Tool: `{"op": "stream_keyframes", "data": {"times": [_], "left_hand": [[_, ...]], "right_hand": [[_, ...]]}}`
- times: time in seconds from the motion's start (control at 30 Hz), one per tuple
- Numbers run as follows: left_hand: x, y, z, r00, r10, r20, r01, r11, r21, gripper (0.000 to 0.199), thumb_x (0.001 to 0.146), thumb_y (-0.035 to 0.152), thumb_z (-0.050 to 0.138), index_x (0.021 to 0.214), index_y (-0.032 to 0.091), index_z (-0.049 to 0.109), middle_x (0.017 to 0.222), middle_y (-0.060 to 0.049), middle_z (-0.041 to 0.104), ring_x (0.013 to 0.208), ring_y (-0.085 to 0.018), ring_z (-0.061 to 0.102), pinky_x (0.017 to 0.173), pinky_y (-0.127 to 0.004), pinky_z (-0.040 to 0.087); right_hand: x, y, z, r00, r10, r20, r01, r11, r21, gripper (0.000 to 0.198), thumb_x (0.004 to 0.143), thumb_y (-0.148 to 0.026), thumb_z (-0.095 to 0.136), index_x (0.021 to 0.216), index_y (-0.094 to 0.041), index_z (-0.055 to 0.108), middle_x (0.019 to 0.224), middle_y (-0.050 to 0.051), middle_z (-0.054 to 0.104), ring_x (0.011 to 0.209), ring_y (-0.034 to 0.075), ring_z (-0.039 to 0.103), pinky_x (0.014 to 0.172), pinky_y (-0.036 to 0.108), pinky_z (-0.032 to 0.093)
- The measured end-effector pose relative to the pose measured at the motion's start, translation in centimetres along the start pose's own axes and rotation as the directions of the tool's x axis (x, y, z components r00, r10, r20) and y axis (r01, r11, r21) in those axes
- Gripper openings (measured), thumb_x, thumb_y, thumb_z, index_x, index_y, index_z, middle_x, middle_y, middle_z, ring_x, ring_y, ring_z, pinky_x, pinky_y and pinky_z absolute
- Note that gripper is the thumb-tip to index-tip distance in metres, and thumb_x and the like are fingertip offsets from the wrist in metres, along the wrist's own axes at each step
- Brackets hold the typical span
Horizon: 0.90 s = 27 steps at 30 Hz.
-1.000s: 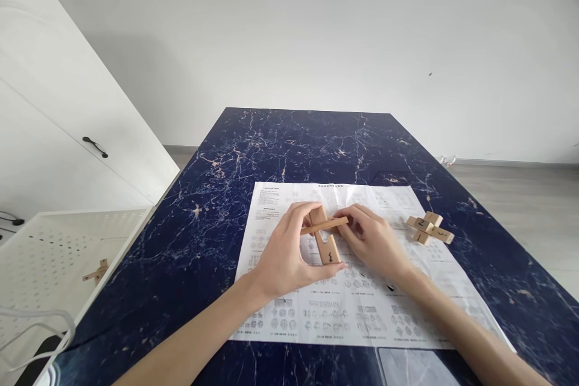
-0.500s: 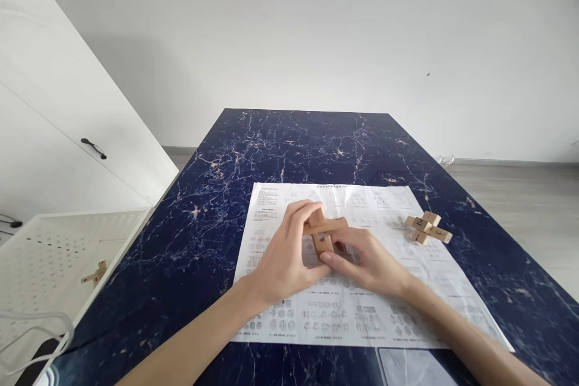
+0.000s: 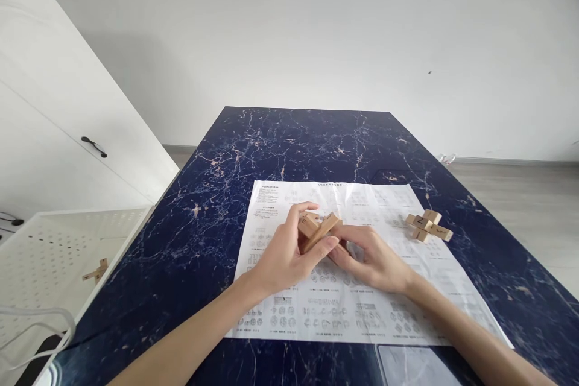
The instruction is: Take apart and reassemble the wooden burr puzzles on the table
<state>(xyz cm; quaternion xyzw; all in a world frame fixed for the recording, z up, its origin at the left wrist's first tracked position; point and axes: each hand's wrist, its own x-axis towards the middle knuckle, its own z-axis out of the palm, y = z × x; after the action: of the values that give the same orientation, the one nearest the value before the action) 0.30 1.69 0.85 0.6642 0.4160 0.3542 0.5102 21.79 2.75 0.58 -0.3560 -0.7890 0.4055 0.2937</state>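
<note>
Between my two hands is a wooden interlocking puzzle (image 3: 322, 230) made of notched bars, held over a printed instruction sheet (image 3: 380, 319). My left hand (image 3: 284, 256) is closed around its left side, the thumb pressing on a slanting bar and the index finger arched over the top. My right hand (image 3: 373, 256) grips the right side, with thumb and fingers pinching its lower right bars. Fingers cover part of the puzzle, so how the bars fit together is partly hidden. To the right, a second wooden puzzle with numbered bars (image 3: 427, 225) lies on the sheet's edge.
The sheet lies on a dark blue marbled table (image 3: 298, 139). Left of it stands a white perforated bin (image 3: 45, 247) with wooden pieces (image 3: 96, 271) inside and a white cable (image 3: 58, 313) near it. A white cabinet (image 3: 58, 90) stands behind. A clear flat item (image 3: 416, 365) lies at the front edge.
The puzzle has been turned in my hands: its long bar, nearly level before, now slants up to the right. My left thumb has moved up onto it.
</note>
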Motion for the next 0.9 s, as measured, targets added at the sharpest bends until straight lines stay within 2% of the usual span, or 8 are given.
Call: {"op": "stream_keyframes", "data": {"times": [0.13,0.3,0.43,0.7,0.8,0.9], "left_hand": [[0.0,0.1,0.2,0.999,-0.005,-0.032,0.005,1.0,-0.023,0.055,0.101,0.058,0.064,0.142,0.029,0.043,0.085,0.002,0.065,0.075,-0.023,0.069,0.067,-0.037,0.055],[0.3,0.6,0.1,0.995,0.02,-0.097,-0.025,0.998,-0.051,0.049,0.103,0.056,0.062,0.136,0.026,0.044,0.076,0.006,0.055,0.067,-0.016,0.055,0.064,-0.03,0.047],[0.5,0.9,-0.3,0.995,-0.004,-0.104,-0.004,0.997,-0.079,0.048,0.104,0.055,0.061,0.137,0.025,0.044,0.082,0.005,0.058,0.065,-0.012,0.05,0.063,-0.028,0.043],[0.5,1.1,-0.2,0.996,0.042,-0.081,-0.035,0.996,0.085,0.039,0.109,0.055,0.051,0.12,0.02,0.063,0.077,0.002,0.06,0.062,-0.013,0.048,0.058,-0.029,0.037],[0.7,1.0,-0.6,0.982,0.068,-0.178,-0.052,0.995,0.09,0.041,0.111,0.056,0.046,0.114,0.02,0.063,0.072,0.002,0.055,0.057,-0.013,0.043,0.054,-0.029,0.034],[1.2,0.5,-2.2,0.913,0.057,-0.405,-0.045,0.998,0.04,0.042,0.112,0.058,0.041,0.106,0.021,0.06,0.066,0.005,0.041,0.05,-0.011,0.033,0.046,-0.027,0.026]], "right_hand": [[0.0,-0.3,0.0,1.0,0.004,0.027,-0.005,0.999,0.037,0.038,0.108,-0.04,0.053,0.075,-0.022,0.049,0.07,-0.001,0.051,0.063,0.014,0.043,0.06,0.031,0.037],[0.0,-0.1,-0.4,0.999,0.02,0.04,-0.022,0.998,0.056,0.042,0.107,-0.042,0.055,0.072,-0.023,0.044,0.07,-0.002,0.045,0.064,0.014,0.037,0.06,0.032,0.033],[0.0,0.1,-0.9,0.999,0.0,0.045,-0.004,0.996,0.088,0.043,0.107,-0.045,0.056,0.071,-0.023,0.043,0.073,-0.002,0.046,0.065,0.014,0.036,0.061,0.032,0.03],[0.1,-0.1,-1.2,0.998,-0.003,0.059,-0.004,0.993,0.121,0.046,0.107,-0.045,0.057,0.07,-0.023,0.041,0.071,-0.003,0.042,0.064,0.013,0.033,0.06,0.032,0.03],[0.0,-0.1,-1.6,0.998,-0.03,0.046,0.023,0.99,0.142,0.046,0.107,-0.045,0.056,0.07,-0.022,0.043,0.073,-0.003,0.043,0.064,0.013,0.035,0.06,0.031,0.03],[-0.3,0.4,-2.2,0.999,-0.031,0.012,0.029,0.986,0.162,0.048,0.108,-0.047,0.056,0.069,-0.022,0.044,0.069,-0.003,0.041,0.06,0.012,0.034,0.057,0.03,0.029]]}}
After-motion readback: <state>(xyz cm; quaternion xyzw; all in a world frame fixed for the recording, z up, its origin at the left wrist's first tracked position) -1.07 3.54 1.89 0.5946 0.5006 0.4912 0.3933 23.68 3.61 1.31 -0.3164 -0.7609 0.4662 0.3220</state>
